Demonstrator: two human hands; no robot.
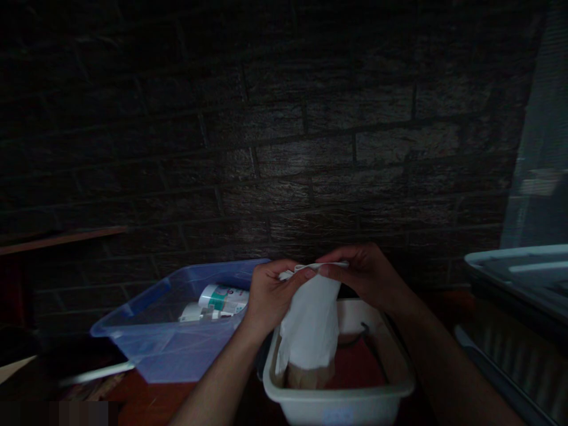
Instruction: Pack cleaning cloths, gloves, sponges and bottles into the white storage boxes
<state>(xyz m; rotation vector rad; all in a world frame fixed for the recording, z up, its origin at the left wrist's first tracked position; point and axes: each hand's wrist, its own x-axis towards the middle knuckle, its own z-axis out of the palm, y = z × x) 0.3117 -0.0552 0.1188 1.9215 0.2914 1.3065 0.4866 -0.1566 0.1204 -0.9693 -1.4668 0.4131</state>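
Pinched between the fingers of both my hands is a limp white cloth or bag (313, 319); I cannot tell which. My left hand (275, 290) grips its top edge from the left. From the right, my right hand (355, 269) holds the same edge, with the thumbs close together. The white material hangs down into a cream plastic tub (339, 393). Something tan (310, 377) shows just under its lower end. A dark red item (357, 367) lies inside the tub, with a thin dark cord or handle (355, 340) near it.
Left of the tub stands a translucent blue plastic bin (173, 355) with a printed white-and-teal container (224, 297) in it. A dark brick wall (310, 148) rises behind. At right are a pale-rimmed tray or lid (519, 254) and a ribbed surface. A wooden shelf edge (66, 239) juts in at left.
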